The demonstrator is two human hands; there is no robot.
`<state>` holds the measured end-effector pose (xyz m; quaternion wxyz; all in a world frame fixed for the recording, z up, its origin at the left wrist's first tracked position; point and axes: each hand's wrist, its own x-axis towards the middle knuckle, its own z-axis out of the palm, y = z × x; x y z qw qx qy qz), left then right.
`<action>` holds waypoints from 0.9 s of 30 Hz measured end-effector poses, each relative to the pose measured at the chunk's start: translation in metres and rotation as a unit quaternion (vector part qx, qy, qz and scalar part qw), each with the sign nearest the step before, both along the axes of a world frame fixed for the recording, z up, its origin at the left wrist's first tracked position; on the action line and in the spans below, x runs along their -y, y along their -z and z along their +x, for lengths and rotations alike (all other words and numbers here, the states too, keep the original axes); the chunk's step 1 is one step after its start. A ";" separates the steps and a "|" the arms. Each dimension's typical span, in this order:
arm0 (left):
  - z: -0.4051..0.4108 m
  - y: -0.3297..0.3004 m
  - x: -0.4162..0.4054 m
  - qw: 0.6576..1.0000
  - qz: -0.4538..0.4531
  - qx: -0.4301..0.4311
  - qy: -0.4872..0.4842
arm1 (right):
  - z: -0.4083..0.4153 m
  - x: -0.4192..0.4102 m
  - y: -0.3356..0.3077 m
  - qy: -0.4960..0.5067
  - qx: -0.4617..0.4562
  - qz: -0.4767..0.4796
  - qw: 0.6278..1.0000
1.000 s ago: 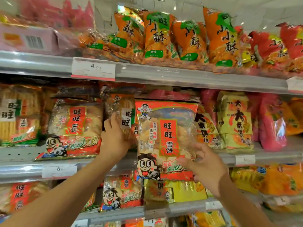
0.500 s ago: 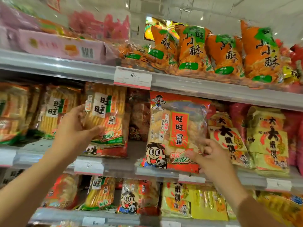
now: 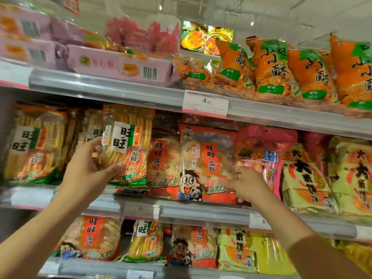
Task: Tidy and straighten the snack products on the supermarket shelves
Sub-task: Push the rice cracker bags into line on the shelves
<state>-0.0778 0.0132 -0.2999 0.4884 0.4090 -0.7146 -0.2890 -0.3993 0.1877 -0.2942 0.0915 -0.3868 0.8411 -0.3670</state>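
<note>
Snack packs are standing along the middle shelf (image 3: 201,210), and both arms are reaching up to them from below; the left hand (image 3: 88,172) is gripping the green-and-orange senbei pack (image 3: 128,146), thumb curling across its lower front and fingers lying behind its left edge, holding it upright just in front of its row; the right hand (image 3: 244,183) is resting with relaxed, nearly straight fingers against the lower right corner of the red rice-cracker pack (image 3: 207,164), which is standing on the shelf edge; yellow packs (image 3: 306,184) are sitting to the right; further up, a price tag (image 3: 205,103) is hanging on the upper shelf rail, with orange bags (image 3: 310,75) and pink boxes (image 3: 122,65) lying above it.
</note>
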 end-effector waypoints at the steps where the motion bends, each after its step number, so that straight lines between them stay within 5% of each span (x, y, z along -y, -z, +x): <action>1: 0.000 0.001 0.001 1.000 0.001 0.006 0.003 | 0.001 0.000 0.002 -0.010 0.034 -0.014 0.999; 5: -0.006 0.007 -0.001 1.000 -0.002 0.005 0.013 | 0.013 0.008 0.009 -0.018 0.069 -0.065 0.995; 13: -0.012 0.013 -0.001 0.999 0.003 0.002 0.035 | -0.004 0.002 0.004 0.056 -0.007 -0.035 0.998; 17: -0.020 0.018 -0.003 1.000 -0.020 0.004 0.021 | -0.011 -0.006 0.010 0.096 -0.129 0.023 0.987; 27: -0.021 0.029 -0.010 0.999 0.005 -0.020 0.039 | 0.005 0.011 0.026 0.049 -0.187 0.027 0.981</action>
